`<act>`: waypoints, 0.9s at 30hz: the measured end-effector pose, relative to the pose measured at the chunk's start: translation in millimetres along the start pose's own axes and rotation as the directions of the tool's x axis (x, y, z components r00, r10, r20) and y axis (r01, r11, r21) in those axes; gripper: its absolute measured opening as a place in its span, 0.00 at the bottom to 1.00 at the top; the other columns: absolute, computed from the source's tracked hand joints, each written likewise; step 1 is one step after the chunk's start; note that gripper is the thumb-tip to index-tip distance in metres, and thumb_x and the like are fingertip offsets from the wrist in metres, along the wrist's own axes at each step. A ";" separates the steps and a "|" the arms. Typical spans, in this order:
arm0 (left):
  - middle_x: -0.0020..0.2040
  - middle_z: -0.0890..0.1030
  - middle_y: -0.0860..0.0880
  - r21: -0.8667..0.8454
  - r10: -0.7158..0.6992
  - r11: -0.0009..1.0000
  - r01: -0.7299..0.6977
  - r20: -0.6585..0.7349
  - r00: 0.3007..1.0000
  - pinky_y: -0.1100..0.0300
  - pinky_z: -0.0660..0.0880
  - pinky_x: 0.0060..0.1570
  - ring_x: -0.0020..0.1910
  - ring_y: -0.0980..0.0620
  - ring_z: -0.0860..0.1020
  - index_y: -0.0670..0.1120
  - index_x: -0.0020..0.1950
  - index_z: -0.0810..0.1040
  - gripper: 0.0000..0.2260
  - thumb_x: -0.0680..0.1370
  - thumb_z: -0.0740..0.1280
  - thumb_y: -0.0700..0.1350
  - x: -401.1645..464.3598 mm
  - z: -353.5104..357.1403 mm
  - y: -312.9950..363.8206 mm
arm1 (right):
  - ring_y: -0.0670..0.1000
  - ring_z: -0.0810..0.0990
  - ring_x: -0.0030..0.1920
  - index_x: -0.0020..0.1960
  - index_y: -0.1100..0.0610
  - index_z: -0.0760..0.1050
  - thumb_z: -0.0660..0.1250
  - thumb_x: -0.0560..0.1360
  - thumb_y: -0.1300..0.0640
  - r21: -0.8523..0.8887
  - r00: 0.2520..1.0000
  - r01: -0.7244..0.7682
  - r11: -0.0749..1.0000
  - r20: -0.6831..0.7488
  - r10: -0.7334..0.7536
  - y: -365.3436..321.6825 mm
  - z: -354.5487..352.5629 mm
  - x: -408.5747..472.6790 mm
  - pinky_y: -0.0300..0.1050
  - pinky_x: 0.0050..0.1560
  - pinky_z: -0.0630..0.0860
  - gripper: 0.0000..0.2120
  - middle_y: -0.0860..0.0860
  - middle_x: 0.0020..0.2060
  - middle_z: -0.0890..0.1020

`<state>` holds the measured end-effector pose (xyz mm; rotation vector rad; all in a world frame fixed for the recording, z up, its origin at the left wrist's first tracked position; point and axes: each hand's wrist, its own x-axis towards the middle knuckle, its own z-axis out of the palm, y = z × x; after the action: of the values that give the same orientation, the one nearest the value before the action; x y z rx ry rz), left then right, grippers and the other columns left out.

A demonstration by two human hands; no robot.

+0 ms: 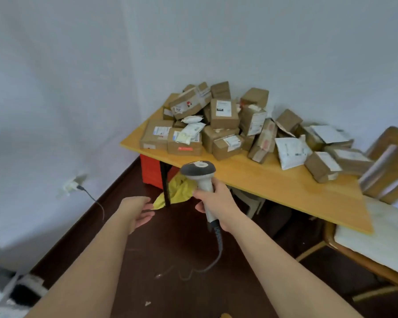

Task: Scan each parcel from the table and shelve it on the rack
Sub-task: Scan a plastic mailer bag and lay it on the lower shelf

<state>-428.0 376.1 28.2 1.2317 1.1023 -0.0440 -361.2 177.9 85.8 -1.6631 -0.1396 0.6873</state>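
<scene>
- The table is seen ahead and to the right of both hands, its long axis running from upper left to lower right.
- The parcels are heaped on its far half, well apart from either hand; no rack is shown.
- The scanner is gripped by the right hand, head up, nearest the table's edge.
- The left hand is held empty, fingers relaxed, reaching forward.

A red box and a yellow cloth lay under the table's left corner; a wooden chair stood at its right edge.
</scene>
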 end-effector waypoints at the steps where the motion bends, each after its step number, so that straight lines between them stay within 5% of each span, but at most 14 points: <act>1: 0.45 0.79 0.44 -0.009 0.002 1.000 -0.002 -0.011 1.000 0.57 0.76 0.40 0.39 0.48 0.78 0.40 0.65 0.74 0.12 0.82 0.62 0.40 7.0 27.4 12.2 | 0.49 0.73 0.32 0.54 0.53 0.73 0.67 0.77 0.64 0.014 1.000 0.003 1.000 -0.022 -0.002 -5.7 -25.4 11.9 0.42 0.39 0.78 0.09 0.54 0.44 0.74; 4: 0.50 0.80 0.42 0.009 0.004 1.000 -0.004 0.039 0.999 0.54 0.77 0.46 0.41 0.47 0.78 0.39 0.65 0.74 0.13 0.81 0.62 0.39 22.7 111.6 42.5 | 0.49 0.74 0.31 0.58 0.53 0.71 0.66 0.78 0.64 0.039 0.991 -0.023 0.999 -0.129 0.028 -21.0 -103.1 42.7 0.45 0.41 0.77 0.12 0.53 0.44 0.74; 12: 0.48 0.78 0.44 0.192 -0.029 0.981 -0.022 0.256 0.966 0.58 0.77 0.40 0.41 0.48 0.78 0.40 0.64 0.74 0.12 0.83 0.59 0.42 62.6 306.0 90.3 | 0.53 0.72 0.31 0.55 0.54 0.72 0.66 0.76 0.65 0.166 0.899 -0.056 0.985 -0.421 0.122 -36.3 -263.8 110.7 0.44 0.35 0.76 0.10 0.55 0.43 0.74; 16: 0.47 0.79 0.44 0.282 -0.062 0.959 -0.026 0.297 0.953 0.58 0.77 0.38 0.41 0.47 0.79 0.40 0.62 0.73 0.10 0.82 0.61 0.41 97.4 393.0 99.4 | 0.51 0.69 0.26 0.50 0.56 0.71 0.65 0.75 0.64 0.161 0.868 -0.091 0.983 -0.472 0.157 -42.9 -327.6 145.7 0.40 0.27 0.72 0.07 0.54 0.38 0.70; 22: 0.57 0.75 0.45 0.356 -0.140 0.934 0.011 0.338 0.931 0.59 0.76 0.36 0.40 0.48 0.78 0.40 0.68 0.67 0.14 0.83 0.57 0.41 153.8 518.0 97.9 | 0.50 0.72 0.27 0.51 0.57 0.73 0.67 0.75 0.64 0.158 0.849 -0.116 0.981 -0.496 0.180 -57.6 -409.2 198.0 0.45 0.36 0.79 0.07 0.55 0.37 0.73; 27: 0.58 0.74 0.47 0.324 -0.188 0.943 0.078 0.324 0.927 0.56 0.80 0.41 0.49 0.48 0.80 0.38 0.63 0.71 0.13 0.79 0.63 0.38 188.1 596.5 93.3 | 0.51 0.73 0.29 0.57 0.59 0.73 0.68 0.74 0.62 0.168 0.844 -0.152 0.974 -0.491 0.216 -46.7 -461.4 223.7 0.51 0.41 0.78 0.12 0.59 0.39 0.76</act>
<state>105.6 55.1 -82.1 1.3559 0.8826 -0.5408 68.3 -105.9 74.1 -1.6959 0.4408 0.3669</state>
